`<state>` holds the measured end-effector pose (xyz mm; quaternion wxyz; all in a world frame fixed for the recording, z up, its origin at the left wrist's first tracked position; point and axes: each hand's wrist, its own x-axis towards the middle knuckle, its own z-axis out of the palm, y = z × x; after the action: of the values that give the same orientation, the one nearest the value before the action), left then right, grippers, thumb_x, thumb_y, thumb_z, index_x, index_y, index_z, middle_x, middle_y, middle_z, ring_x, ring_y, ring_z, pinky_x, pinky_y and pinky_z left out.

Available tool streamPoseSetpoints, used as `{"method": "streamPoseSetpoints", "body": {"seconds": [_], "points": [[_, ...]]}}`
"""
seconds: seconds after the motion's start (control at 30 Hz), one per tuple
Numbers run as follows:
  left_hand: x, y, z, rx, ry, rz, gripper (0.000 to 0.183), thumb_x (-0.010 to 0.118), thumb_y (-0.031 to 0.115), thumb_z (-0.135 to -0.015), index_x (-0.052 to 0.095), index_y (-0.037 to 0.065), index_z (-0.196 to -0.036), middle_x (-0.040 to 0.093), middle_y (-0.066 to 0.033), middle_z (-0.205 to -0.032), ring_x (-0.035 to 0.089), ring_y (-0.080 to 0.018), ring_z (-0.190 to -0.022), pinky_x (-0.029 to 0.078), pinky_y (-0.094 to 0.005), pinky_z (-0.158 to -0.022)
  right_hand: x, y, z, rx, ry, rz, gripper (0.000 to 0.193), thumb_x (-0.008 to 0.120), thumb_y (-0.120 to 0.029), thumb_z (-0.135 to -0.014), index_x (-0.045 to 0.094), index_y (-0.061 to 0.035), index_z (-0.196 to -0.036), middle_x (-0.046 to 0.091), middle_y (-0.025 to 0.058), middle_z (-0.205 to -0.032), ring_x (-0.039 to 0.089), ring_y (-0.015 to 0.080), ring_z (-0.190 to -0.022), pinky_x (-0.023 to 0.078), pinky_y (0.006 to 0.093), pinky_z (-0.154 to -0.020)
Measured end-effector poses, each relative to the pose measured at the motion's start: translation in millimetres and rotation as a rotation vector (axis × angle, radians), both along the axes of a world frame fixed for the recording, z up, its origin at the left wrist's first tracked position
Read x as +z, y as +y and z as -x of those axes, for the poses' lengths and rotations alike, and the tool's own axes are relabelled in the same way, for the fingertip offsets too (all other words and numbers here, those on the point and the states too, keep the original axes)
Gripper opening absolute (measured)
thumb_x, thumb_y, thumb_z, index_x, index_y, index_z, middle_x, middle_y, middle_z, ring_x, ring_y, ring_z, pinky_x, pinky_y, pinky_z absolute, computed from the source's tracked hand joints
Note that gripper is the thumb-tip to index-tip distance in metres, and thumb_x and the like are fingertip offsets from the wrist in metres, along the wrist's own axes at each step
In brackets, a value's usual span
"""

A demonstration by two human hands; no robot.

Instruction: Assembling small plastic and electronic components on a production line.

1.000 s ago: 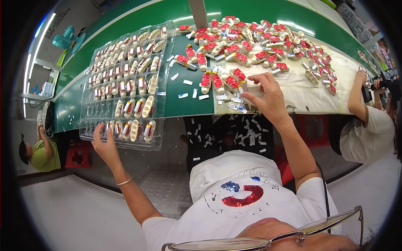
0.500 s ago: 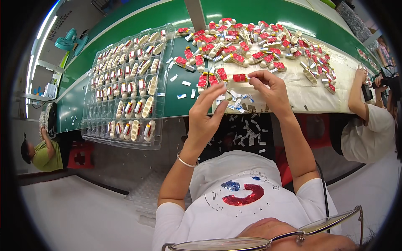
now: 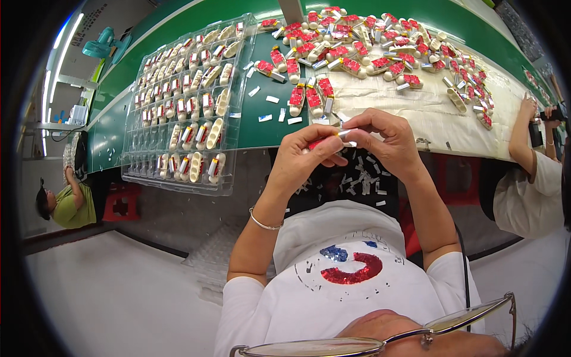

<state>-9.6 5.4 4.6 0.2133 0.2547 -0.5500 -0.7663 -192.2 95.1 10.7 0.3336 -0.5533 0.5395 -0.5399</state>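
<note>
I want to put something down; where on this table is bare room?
Mainly the pale sheet right of the right hand, between the heap of red-labelled cream pieces and the near edge. A smaller green tabletop patch lies between the clear tray and the loose white slips. The heap itself is crowded.

Looks down from head height through a wide fisheye lens, upright and unmirrored. Sits nearest to the glasses [image 3: 404,335] and white shirt [image 3: 380,297] at the lower edge. Catches the left hand [image 3: 302,152] and right hand [image 3: 389,143] close by, near the middle, with the table [image 3: 254,132] beyond, bent toward the rim. Reaches sideways to a distant fan [image 3: 99,49] at left and, perhaps less clearly, a co-worker [image 3: 529,196] at right.
</note>
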Motion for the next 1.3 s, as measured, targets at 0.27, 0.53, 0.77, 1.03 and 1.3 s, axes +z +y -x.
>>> {"method": "streamPoseSetpoints", "body": {"seconds": [0.27,0.53,0.77,1.03,1.3], "points": [[-6,13,-6,0.160,-0.058,0.177,0.023,0.064,0.009,-0.090,0.066,-0.002,-0.111,0.071,-0.0096,-0.091,0.069,-0.0149,-0.083,0.054,-0.0234,-0.070,0,-2,-18,-0.037,-0.272,-0.120,0.021,0.065,-0.017,-0.091,0.068,0.0010,-0.102,0.065,0.0022,-0.080,0.056,0.0051,-0.066,0.046,0.0190,-0.058],[-4,13,-11,0.236,-0.018,0.064,0.021,0.066,0.012,-0.090,0.069,-0.004,-0.103,0.071,-0.0096,-0.085,0.066,-0.0105,-0.076,0.053,-0.0220,-0.069,-5,0,-17,0.139,-0.484,-0.235,0.026,0.053,-0.001,-0.092,0.062,0.0057,-0.116,0.066,0.0075,-0.091,0.061,0.0080,-0.074,0.052,0.0211,-0.071],[-4,11,-12,0.213,-0.032,-0.014,0.020,0.067,0.015,-0.090,0.070,-0.003,-0.098,0.070,-0.0079,-0.080,0.065,-0.0093,-0.072,0.051,-0.0208,-0.066,-6,0,-17,0.155,-0.512,-0.267,0.026,0.056,-0.001,-0.090,0.062,0.0059,-0.114,0.067,0.0087,-0.092,0.063,0.0093,-0.075,0.053,0.0220,-0.072],[1,11,-8,0.213,-0.030,0.048,0.019,0.068,0.013,-0.088,0.070,-0.004,-0.098,0.070,-0.0076,-0.081,0.064,-0.0088,-0.071,0.051,-0.0200,-0.065,-8,-3,-13,0.162,-0.579,-0.291,0.026,0.056,-0.001,-0.089,0.063,0.0060,-0.112,0.067,0.0107,-0.090,0.064,0.0106,-0.075,0.054,0.0228,-0.072],[4,7,-4,0.210,-0.049,0.072,0.019,0.068,0.012,-0.088,0.070,-0.005,-0.098,0.070,-0.0079,-0.082,0.064,-0.0085,-0.070,0.051,-0.0194,-0.065,-6,-6,-9,0.153,-0.565,-0.305,0.026,0.054,0.000,-0.088,0.064,0.0057,-0.111,0.068,0.0110,-0.088,0.065,0.0116,-0.075,0.054,0.0224,-0.072]]}}
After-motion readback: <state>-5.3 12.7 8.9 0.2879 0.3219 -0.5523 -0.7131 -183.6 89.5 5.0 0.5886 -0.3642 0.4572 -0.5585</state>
